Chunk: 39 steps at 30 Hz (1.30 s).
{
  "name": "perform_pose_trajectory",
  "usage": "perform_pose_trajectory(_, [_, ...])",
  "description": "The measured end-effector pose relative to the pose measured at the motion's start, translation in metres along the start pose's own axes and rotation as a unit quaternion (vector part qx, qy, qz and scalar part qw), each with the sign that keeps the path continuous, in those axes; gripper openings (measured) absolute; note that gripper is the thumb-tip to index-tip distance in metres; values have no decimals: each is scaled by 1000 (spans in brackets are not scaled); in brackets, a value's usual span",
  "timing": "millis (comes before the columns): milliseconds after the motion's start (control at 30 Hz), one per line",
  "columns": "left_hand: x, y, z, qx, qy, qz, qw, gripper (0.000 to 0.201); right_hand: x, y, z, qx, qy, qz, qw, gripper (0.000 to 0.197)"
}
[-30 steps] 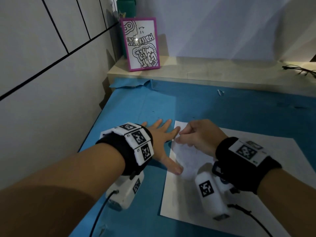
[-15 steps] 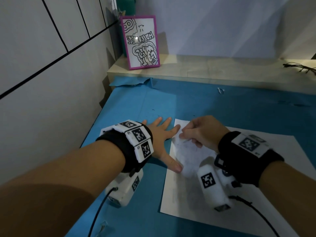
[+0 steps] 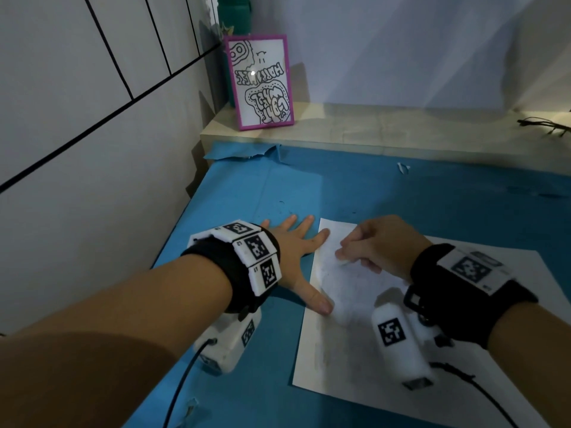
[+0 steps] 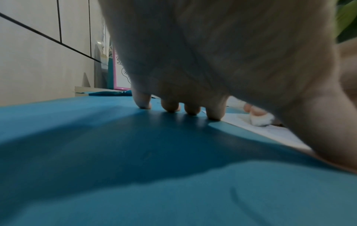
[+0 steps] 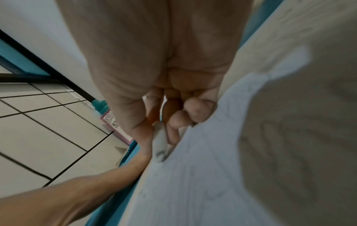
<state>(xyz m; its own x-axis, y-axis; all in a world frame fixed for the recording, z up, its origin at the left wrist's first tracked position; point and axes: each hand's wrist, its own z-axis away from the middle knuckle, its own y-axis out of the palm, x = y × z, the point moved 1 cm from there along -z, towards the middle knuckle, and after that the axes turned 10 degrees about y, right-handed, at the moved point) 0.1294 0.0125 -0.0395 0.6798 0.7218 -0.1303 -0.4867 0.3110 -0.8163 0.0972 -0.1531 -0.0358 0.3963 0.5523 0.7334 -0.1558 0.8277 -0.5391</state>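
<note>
A white sheet of paper (image 3: 355, 350) with faint pencil marks lies on the blue table cover (image 3: 401, 196). My left hand (image 3: 293, 251) lies flat with fingers spread; its index finger and thumb press the sheet's left edge, the other fingertips (image 4: 171, 107) rest on the blue cover. My right hand (image 3: 370, 245) is curled over the sheet's upper left part. It pinches a small white eraser (image 5: 159, 143) with a grey smudged tip, which touches the paper (image 5: 193, 191). In the left wrist view the eraser (image 4: 260, 120) sits on the sheet beyond my palm.
A pink-framed drawing (image 3: 261, 81) leans on a pale ledge (image 3: 370, 131) at the back, with a teal bottle (image 3: 233, 13) behind it. Dark spectacles (image 3: 547, 125) lie at the ledge's right end. A tiled wall (image 3: 77, 149) runs close along the left.
My right hand with the eraser has shifted a little to the right across the sheet. The left hand has stayed pressed in place.
</note>
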Motion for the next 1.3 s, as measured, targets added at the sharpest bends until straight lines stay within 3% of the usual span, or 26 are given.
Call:
perform_pose_trajectory(67, [0,0,0,0,1,-1,1000,122,0,5,2,-1,-19,9,1000,14])
perform_pose_trajectory(167, [1,0,-1,-2,3,-4,1000,123,1,11,8,51,-26,42,997,14])
perform_pose_trajectory(267, [0,2,-1,-1,-1,2,1000,123,-3,0,0,-35,-14,9,999,14])
perform_pose_trajectory(400, [1,1,-1,-4,2,-2,1000,123,-3,6,8,38,-34,79,996,17])
perform_pose_trajectory(567, [1,2,-1,0,0,-3,1000,124,-8,-4,1,-62,-26,33,997,14])
perform_pose_trajectory(767, [-11,-9,3,-20,61,-17,998,120,-10,-3,2,-74,-24,22,997,14])
perform_pose_trajectory(900, [-11,-6,3,5,51,-6,999,123,-7,2,9,-18,-34,80,996,12])
perform_pose_trajectory(1033, [-13,-1,0,0,46,-10,999,130,-6,-3,4,-71,-27,51,996,11])
perform_pose_trajectory(1167, [-12,-2,1,0,47,-5,999,130,0,3,8,-13,-36,99,994,15])
perform_pose_trajectory(1300, [-12,-1,1,5,45,-7,999,130,-2,-8,5,-53,-20,70,996,17])
